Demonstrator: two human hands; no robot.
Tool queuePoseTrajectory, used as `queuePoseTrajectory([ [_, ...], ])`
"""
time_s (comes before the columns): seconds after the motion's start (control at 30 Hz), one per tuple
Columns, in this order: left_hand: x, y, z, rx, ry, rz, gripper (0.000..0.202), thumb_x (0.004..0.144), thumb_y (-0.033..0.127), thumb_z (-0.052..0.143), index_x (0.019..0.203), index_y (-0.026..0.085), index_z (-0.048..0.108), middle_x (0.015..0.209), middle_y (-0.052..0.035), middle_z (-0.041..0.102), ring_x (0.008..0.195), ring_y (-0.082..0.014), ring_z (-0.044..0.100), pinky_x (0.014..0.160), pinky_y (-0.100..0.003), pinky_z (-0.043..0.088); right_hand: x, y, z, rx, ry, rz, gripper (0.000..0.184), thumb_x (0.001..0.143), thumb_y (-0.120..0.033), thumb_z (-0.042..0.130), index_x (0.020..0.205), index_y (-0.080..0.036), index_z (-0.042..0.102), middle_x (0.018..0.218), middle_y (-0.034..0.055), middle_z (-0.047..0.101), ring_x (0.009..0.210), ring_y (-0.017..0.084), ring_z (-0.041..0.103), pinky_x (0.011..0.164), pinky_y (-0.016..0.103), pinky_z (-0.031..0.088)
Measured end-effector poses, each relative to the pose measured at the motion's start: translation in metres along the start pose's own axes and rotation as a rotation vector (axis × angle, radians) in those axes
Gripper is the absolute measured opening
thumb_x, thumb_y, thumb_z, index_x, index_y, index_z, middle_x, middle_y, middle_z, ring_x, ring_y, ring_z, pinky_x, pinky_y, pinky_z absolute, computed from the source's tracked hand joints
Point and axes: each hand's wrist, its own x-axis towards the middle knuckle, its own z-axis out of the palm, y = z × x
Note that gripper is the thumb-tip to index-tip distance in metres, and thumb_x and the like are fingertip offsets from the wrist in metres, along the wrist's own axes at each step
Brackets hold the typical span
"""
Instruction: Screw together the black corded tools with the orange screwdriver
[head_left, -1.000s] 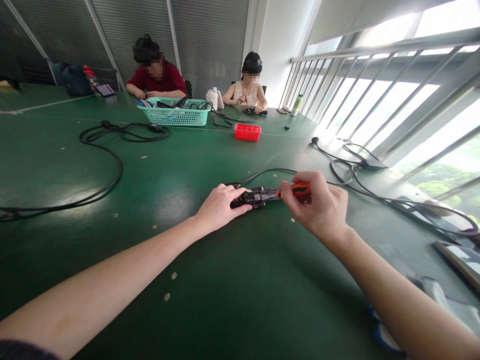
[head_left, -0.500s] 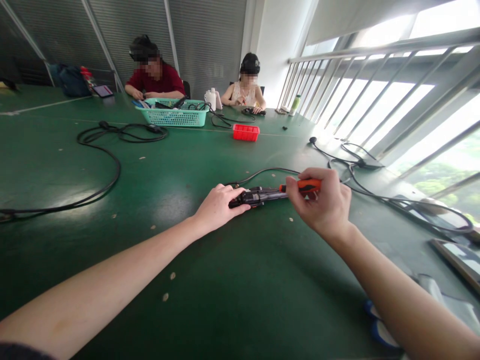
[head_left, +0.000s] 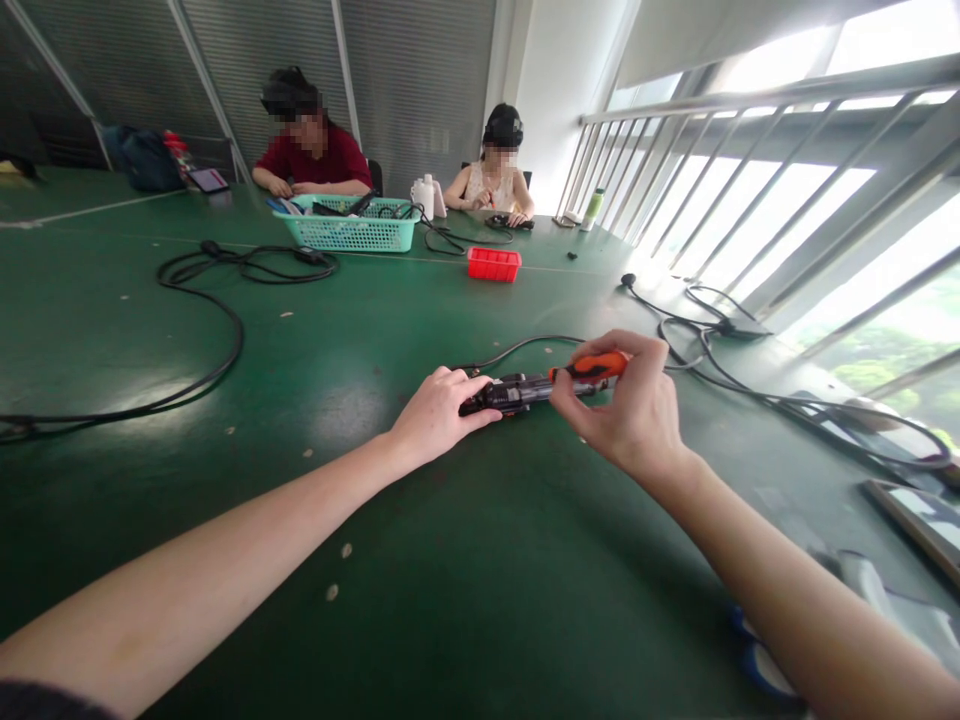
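Note:
On the green table lies a long, dark corded device [head_left: 517,393], whose exact kind I cannot make out. My left hand [head_left: 436,415] is closed around its left end, thumb on the near side and fingers over the top. My right hand [head_left: 637,410] grips a screwdriver [head_left: 600,367] by its orange and black handle, above the right part of the device. The screwdriver points left toward the middle of the device; whether its tip touches there I cannot tell. A thin black cord [head_left: 525,342] runs behind the device.
A red divided tray [head_left: 493,265] and a teal basket [head_left: 356,235] of tools and cords stand farther back. Black cables [head_left: 240,330] lie left, more cables [head_left: 705,340] right. Two people [head_left: 315,150] sit across the table [head_left: 450,580]. A metal railing [head_left: 720,110] borders the right side.
My right hand has moved slightly left with the screwdriver, and its handle now sits nearer the middle of the device. My left hand keeps its hold.

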Motion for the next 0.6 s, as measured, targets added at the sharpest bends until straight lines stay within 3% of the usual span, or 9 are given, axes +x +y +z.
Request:
queuePoseTrajectory([
  [0.07,0.000,0.000,0.000,-0.003,0.001,-0.004,0.050,0.099,0.057,0.061,0.137,0.023,0.065,0.108,-0.0082,0.069,0.103,-0.0278,0.057,0.090,-0.039,0.048,0.001,0.000,0.000,-0.008,0.014,-0.011,0.047,0.088,-0.036,0.069,0.127,-0.020,0.046,0.092,0.0047,0.074,0.070,0.021,0.072,0.061,0.033,0.056],
  [0.2,0.000,0.000,0.001,-0.001,-0.002,0.000,0.051,0.100,0.057,0.060,0.137,0.022,0.065,0.108,-0.0082,0.069,0.102,-0.0273,0.058,0.089,-0.038,0.048,0.001,0.000,-0.004,-0.113,0.076,0.038,0.031,0.092,-0.043,0.067,0.110,-0.021,0.053,0.065,-0.0045,0.062,0.046,0.015,0.059,0.048,0.028,0.045],
  [0.3,0.001,0.000,0.001,0.007,-0.001,0.010,0.052,0.099,0.058,0.061,0.137,0.022,0.065,0.106,-0.0080,0.069,0.101,-0.0272,0.058,0.089,-0.039,0.048,-0.002,-0.006,-0.007,-0.014,0.096,-0.011,0.027,0.093,-0.043,0.067,0.104,-0.022,0.053,0.071,-0.0022,0.066,0.048,0.013,0.059,0.050,0.027,0.047],
  [0.4,0.001,0.000,0.001,0.005,0.007,0.000,0.052,0.099,0.058,0.062,0.136,0.022,0.066,0.106,-0.0078,0.069,0.100,-0.0274,0.058,0.089,-0.039,0.048,-0.005,-0.013,-0.005,0.067,0.014,-0.054,0.025,0.094,-0.043,0.067,0.103,-0.023,0.054,0.077,-0.0005,0.069,0.053,0.014,0.063,0.051,0.026,0.049],
  [0.6,0.000,0.000,0.002,-0.009,0.008,-0.005,0.052,0.098,0.058,0.063,0.137,0.024,0.066,0.106,-0.0077,0.069,0.100,-0.0276,0.059,0.090,-0.039,0.048,-0.009,-0.013,0.005,0.060,-0.042,-0.115,0.029,0.096,-0.046,0.066,0.107,-0.022,0.053,0.076,-0.0006,0.072,0.051,0.014,0.065,0.052,0.026,0.049],
])
